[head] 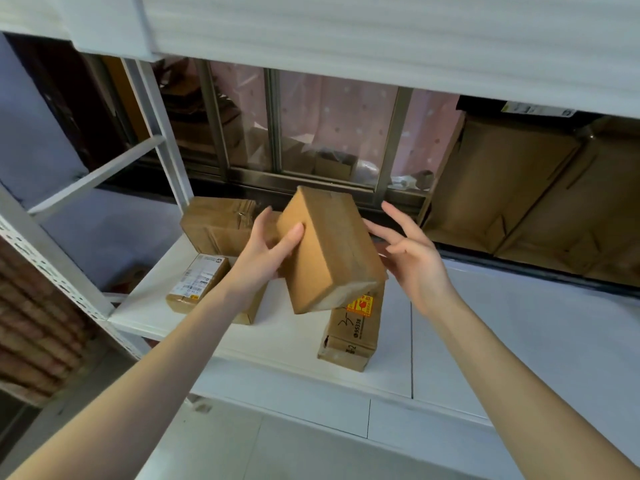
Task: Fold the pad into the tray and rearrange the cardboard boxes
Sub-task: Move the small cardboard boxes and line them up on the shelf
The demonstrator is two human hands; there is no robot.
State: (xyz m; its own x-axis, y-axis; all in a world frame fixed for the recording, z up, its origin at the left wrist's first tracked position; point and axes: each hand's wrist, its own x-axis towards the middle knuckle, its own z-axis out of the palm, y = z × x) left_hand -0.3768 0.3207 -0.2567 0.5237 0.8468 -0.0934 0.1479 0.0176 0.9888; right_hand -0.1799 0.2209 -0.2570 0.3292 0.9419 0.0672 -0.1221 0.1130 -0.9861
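My left hand (266, 254) grips a plain brown cardboard box (329, 251), thumb on its left face, and holds it tilted above the white shelf (294, 337). My right hand (412, 258) is beside the box's right side with fingers spread and straight, apparently just apart from it. Under the held box stands a narrow box with an orange sticker (353, 327). A box with a white label (197, 284) lies at the shelf's left, and a larger taped box (216, 225) sits behind it. White foam pad material (381, 32) hangs across the top of the view.
A white metal rack upright (162, 133) and a diagonal brace (93, 176) rise at the left. Large flattened cartons (526, 188) lean at the back right. A window frame (277, 126) runs behind the shelf. Pale floor tiles (311, 445) lie below.
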